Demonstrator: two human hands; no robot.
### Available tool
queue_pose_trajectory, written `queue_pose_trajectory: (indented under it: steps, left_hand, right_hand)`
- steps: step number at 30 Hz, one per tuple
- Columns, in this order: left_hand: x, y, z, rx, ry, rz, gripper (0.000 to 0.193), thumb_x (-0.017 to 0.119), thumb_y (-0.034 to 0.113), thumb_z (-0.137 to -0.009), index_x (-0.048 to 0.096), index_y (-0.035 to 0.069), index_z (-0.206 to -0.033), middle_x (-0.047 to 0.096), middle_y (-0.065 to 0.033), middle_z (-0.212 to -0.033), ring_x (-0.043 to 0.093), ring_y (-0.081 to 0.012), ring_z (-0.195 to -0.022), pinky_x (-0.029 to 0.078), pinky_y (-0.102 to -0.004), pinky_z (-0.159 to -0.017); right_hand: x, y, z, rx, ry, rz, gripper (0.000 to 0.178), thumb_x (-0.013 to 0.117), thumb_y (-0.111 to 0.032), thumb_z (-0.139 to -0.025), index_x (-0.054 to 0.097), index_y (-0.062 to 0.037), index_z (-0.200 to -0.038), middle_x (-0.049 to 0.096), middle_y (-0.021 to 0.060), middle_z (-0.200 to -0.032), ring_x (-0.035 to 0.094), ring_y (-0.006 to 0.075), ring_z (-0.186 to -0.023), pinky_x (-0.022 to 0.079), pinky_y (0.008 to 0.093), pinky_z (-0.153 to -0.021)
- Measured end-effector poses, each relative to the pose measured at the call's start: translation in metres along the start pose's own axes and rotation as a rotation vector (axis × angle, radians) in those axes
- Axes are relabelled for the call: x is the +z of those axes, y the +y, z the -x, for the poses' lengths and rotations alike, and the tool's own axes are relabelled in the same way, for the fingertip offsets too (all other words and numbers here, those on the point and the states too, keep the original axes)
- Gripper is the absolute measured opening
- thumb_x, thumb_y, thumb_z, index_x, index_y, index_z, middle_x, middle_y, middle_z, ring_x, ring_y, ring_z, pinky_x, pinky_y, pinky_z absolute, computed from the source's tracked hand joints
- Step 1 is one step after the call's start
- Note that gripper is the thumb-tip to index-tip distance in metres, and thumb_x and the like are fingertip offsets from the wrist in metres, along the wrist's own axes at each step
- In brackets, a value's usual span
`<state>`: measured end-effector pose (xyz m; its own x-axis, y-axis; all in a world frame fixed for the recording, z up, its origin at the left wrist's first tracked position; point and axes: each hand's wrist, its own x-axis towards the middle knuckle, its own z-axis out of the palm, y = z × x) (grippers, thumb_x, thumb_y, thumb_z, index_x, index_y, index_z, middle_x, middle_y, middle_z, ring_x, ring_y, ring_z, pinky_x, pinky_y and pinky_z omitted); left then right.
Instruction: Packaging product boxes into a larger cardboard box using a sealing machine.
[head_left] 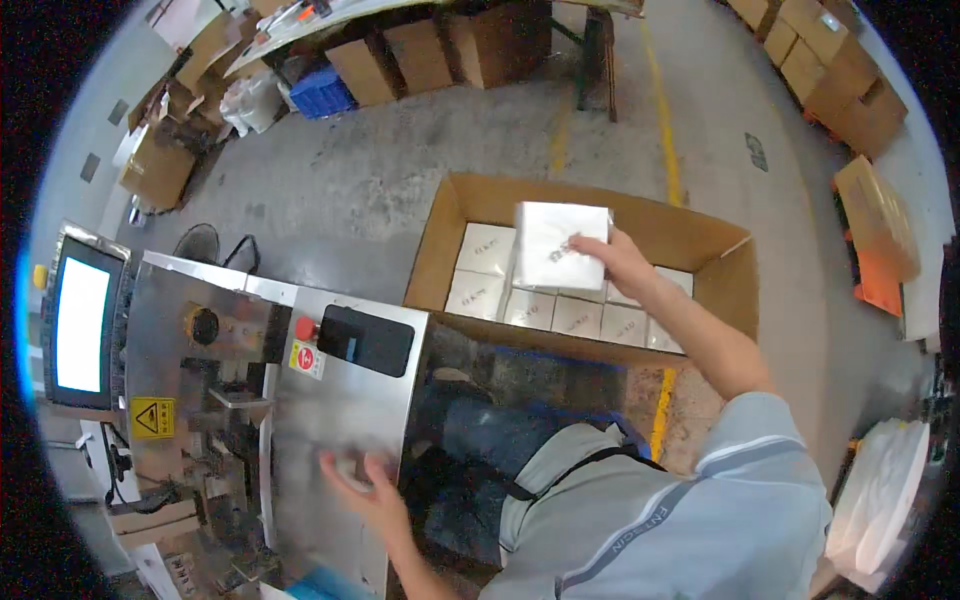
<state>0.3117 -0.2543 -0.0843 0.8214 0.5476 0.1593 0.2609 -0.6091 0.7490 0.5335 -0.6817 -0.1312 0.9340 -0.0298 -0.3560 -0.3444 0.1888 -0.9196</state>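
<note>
Fingers of the right hand (625, 262) are pinched on a white square pack (548, 245), unplaced above the brown cardboard box (685, 236); along its near edge, matching packs (577, 316) are already laid; the left hand (374, 497) is spread.

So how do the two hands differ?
The right hand grips a white packet; the left hand is open, nothing visible in it.
The right hand is over the cardboard box; the left hand over the metal machine top.
The left hand is blurrier than the right.
Both are bare.
</note>
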Motion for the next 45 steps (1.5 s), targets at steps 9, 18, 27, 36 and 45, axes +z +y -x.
queue_pose_trajectory:
  steps: [9,18,27,36,45]
  left_hand:
    - [-0.004,-0.048,-0.014,0.126,0.043,-0.637,0.057,0.059,0.035,-0.096,0.048,-0.002,-0.139,0.038,-0.0309,-0.146,0.037,-0.0482,-0.134,0.029,-0.0557,-0.112]
    - [-0.002,-0.043,-0.014,0.093,0.061,-0.636,0.056,0.060,0.033,-0.095,0.049,0.001,-0.139,0.037,-0.0306,-0.148,0.036,-0.0479,-0.135,0.029,-0.0565,-0.110]
    - [-0.136,-0.080,0.028,-0.333,0.379,0.199,0.035,0.054,0.015,-0.102,0.056,-0.004,-0.131,0.068,-0.0159,-0.118,0.064,-0.0202,-0.106,0.050,-0.0307,-0.082]
    - [-0.356,-0.245,0.092,-0.581,0.684,-0.318,0.064,0.084,0.034,-0.076,0.061,-0.010,-0.116,0.070,-0.0237,-0.105,0.068,-0.0383,-0.091,0.052,-0.0429,-0.085]
    - [-0.349,-0.217,0.100,-0.195,0.984,-0.735,0.017,0.060,0.013,-0.095,0.069,0.001,-0.103,0.067,-0.0188,-0.082,0.064,-0.0386,-0.074,0.052,-0.0422,-0.072]
  right_hand:
    - [-0.066,0.207,-0.166,0.489,0.357,0.227,0.059,0.074,-0.036,-0.089,0.050,-0.0075,-0.135,0.062,0.0120,-0.122,0.063,0.0306,-0.107,0.054,0.0518,-0.081]
    - [-0.035,0.186,-0.179,0.440,0.246,0.247,0.054,0.074,-0.046,-0.086,0.059,-0.0058,-0.119,0.067,0.0163,-0.109,0.067,0.0283,-0.091,0.055,0.0479,-0.073]
    - [0.012,0.085,-0.081,-0.047,-0.184,0.588,0.037,0.068,-0.025,-0.092,0.065,0.0012,-0.119,0.070,0.0097,-0.105,0.067,0.0170,-0.088,0.057,0.0316,-0.074]
    - [0.091,0.027,-0.019,-0.211,-0.411,0.526,0.027,0.066,-0.018,-0.096,0.065,0.0010,-0.115,0.068,0.0052,-0.100,0.064,0.0134,-0.088,0.053,0.0256,-0.077]
    - [0.196,-0.016,0.049,-0.454,-0.626,0.563,0.026,0.065,-0.009,-0.093,0.065,0.0044,-0.115,0.070,0.0077,-0.103,0.065,0.0151,-0.092,0.052,0.0281,-0.083]
